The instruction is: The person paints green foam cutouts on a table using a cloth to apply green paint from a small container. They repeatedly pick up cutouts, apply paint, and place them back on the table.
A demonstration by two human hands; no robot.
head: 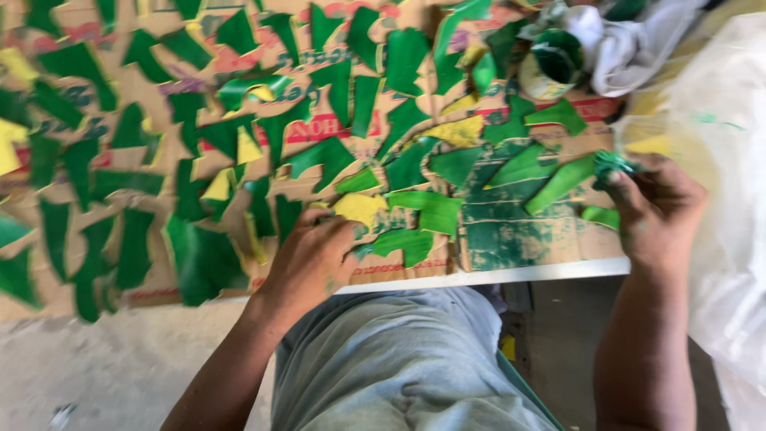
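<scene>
Nearest us our lap in a grey garment [399, 359] fills the bottom of the view, with the white edge of the board [511, 275] just beyond. Our left hand [311, 259] lies palm down on the cardboard sheet [511, 239], fingers curled loosely; they touch a yellow piece [359, 207] and a green piece [407, 242], pressing rather than gripping. Our right hand [654, 211] is closed around a small paint-soaked green wad [613, 165], pinched in the fingertips. We judge the step in hand to be dabbing green onto cut pieces; the next move seems to call for a steady hold on the yellow piece while the wad comes across. Farther off, many painted green pieces [319, 156] lie spread apart, then a paint tin [553, 60] beside a white cloth [630, 40]
</scene>
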